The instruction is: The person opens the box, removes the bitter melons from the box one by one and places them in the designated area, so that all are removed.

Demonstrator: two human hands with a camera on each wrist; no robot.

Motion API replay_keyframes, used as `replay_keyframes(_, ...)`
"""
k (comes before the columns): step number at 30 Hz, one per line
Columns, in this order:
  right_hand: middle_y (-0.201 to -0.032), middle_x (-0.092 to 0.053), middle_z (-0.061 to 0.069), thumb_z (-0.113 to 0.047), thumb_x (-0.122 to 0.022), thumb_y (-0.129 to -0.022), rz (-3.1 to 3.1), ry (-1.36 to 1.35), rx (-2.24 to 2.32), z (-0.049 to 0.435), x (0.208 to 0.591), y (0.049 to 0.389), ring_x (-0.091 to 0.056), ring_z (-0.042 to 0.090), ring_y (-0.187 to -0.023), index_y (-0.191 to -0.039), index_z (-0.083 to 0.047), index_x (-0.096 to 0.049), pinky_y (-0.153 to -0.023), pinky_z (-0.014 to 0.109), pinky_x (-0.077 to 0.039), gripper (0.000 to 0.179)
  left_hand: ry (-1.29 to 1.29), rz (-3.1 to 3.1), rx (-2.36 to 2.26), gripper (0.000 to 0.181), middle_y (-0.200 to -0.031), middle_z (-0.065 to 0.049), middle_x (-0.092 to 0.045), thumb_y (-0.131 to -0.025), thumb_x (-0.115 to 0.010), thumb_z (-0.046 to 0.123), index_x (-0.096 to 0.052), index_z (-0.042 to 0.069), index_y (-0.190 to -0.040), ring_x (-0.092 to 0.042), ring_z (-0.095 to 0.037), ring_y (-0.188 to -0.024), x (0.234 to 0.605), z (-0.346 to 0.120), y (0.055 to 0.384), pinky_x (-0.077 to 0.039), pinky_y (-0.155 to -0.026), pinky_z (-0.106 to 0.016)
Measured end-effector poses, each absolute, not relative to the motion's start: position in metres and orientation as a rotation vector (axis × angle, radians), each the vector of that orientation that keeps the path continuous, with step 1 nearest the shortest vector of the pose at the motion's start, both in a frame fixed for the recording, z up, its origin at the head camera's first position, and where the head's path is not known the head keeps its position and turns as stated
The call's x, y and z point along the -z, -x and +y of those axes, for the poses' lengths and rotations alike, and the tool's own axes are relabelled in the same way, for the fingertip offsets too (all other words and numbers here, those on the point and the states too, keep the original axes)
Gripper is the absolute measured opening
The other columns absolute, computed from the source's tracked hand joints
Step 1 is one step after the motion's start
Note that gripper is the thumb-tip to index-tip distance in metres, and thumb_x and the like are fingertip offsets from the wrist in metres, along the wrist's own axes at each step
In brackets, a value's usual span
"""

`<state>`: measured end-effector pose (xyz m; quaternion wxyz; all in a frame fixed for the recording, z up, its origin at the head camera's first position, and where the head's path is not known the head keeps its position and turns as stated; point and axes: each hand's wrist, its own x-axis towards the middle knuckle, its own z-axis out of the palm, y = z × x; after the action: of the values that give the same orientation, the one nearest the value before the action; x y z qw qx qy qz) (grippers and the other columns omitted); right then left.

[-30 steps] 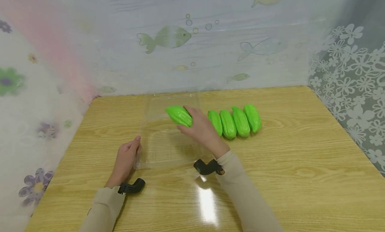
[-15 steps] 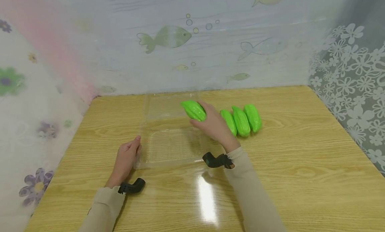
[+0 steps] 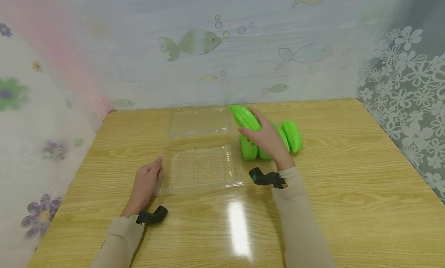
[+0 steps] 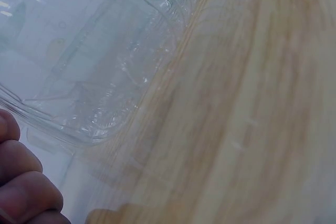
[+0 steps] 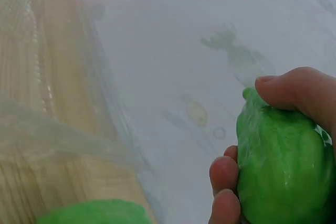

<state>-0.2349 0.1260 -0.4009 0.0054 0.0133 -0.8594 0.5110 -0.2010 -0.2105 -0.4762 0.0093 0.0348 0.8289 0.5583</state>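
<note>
My right hand (image 3: 265, 138) grips a bright green, ridged, gourd-like vegetable (image 3: 244, 116) with a pointed end. In the right wrist view the thumb lies over the top of this vegetable (image 5: 283, 156) and the fingers curl round its far side. It is held above a row of similar green vegetables (image 3: 292, 136) and partly hides them. A hinged clear plastic container (image 3: 201, 189) lies opened on the table, its lid (image 3: 199, 121) folded back toward the wall. My left hand (image 3: 147, 179) holds the container's left edge, thumb on top; in the left wrist view curled fingers (image 4: 26, 182) sit at the rim.
The wood-grain table (image 3: 347, 190) backs onto a wall (image 3: 243, 48) covered in fish-print plastic sheeting. Flower-patterned sheets hang at both sides. Black wrist mounts stick out from each sleeve, the right mount (image 3: 264, 178) close to the container's front right corner.
My right hand has carried the green vegetable from over the container rightward and back, above the row. The left hand and the container have stayed in place.
</note>
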Motion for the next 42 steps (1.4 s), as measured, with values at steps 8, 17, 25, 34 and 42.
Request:
replay_keyframes(8,-0.117,-0.049,0.005,-0.054,-0.061,-0.077,-2.639,0.054,-1.573,0.151,0.401,0.235,-0.058,0.025,-0.075,-0.136,-0.039,-0.026,-0.065,0.039,-0.045,0.069,-0.102,2.593,-1.732,0.057,-0.046,0.0,-0.03,-0.094,-0.036,0.045,-0.038,0.002,-0.057,-0.027,-0.014,-0.04,0.472,-0.209,0.199,-0.027,-0.039,-0.033)
replay_keyframes(17,-0.116,-0.047,0.007,-0.054,-0.058,-0.08,-2.537,0.14,-1.61,0.17,0.4,0.233,-0.055,0.026,-0.082,-0.139,-0.03,-0.025,-0.064,0.04,-0.049,0.072,-0.091,2.582,-1.745,0.058,-0.046,-0.001,-0.03,-0.092,-0.037,0.049,-0.038,0.003,-0.057,-0.028,-0.017,-0.04,0.493,-0.217,0.21,-0.027,-0.04,-0.031)
replay_keyframes(25,-0.107,-0.049,0.008,-0.052,-0.057,-0.082,-2.409,0.207,-1.619,0.187,0.402,0.229,-0.056,0.024,-0.073,-0.139,-0.029,-0.025,-0.061,0.039,-0.048,0.069,-0.11,2.593,-1.748,0.062,-0.047,-0.003,-0.029,-0.089,-0.036,0.056,-0.037,0.002,-0.057,-0.027,-0.019,-0.041,0.503,-0.22,0.214,-0.026,-0.04,-0.032)
replay_keyframes(34,-0.127,-0.04,0.006,-0.055,-0.055,-0.081,-2.376,0.33,-1.572,0.206,0.41,0.227,-0.046,0.022,-0.101,-0.14,-0.029,-0.022,-0.08,0.043,-0.041,0.072,-0.082,2.587,-1.754,0.061,-0.046,-0.003,-0.029,-0.089,-0.038,0.055,-0.038,0.003,-0.057,-0.027,-0.019,-0.04,0.5,-0.22,0.213,-0.027,-0.04,-0.032)
replay_keyframes(42,-0.131,-0.037,0.005,-0.055,-0.054,-0.081,-2.315,0.451,-1.494,0.22,0.415,0.225,-0.044,0.02,-0.105,-0.139,-0.024,-0.027,-0.082,0.038,-0.041,0.071,-0.083,2.566,-1.755,0.057,-0.046,-0.001,-0.028,-0.093,-0.037,0.047,-0.036,0.002,-0.057,-0.026,-0.014,-0.039,0.477,-0.211,0.201,-0.027,-0.039,-0.034)
